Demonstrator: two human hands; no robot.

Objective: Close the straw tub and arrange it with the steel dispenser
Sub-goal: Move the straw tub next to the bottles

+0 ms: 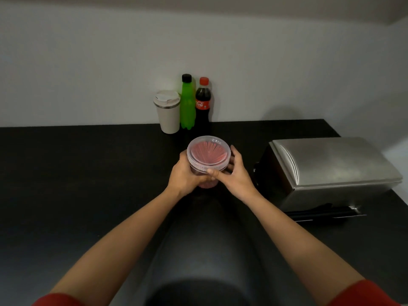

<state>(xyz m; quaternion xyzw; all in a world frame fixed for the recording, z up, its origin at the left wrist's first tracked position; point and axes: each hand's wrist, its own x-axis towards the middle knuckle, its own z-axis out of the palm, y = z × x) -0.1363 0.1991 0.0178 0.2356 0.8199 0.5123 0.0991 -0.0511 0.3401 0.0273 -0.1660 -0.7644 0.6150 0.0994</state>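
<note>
Head view | straw tub [208, 157], clear lid on, left of steel dispenser [331, 171] | left hand [184, 175] and right hand [235, 173] wrapped around tub, thumbs meeting at front.

Dim, soft, wide-angle edge distortion

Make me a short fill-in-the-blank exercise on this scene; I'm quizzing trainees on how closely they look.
1. Both hands, left hand and right hand, hold the straw tub, whose clear lid is ____.
2. The steel dispenser sits to the tub's ____.
3. The straws inside the tub are ____ in colour.
4. Against the wall, the green bottle stands between the cola bottle and a white ____.

Missing words: on; right; red; travel cup
</note>
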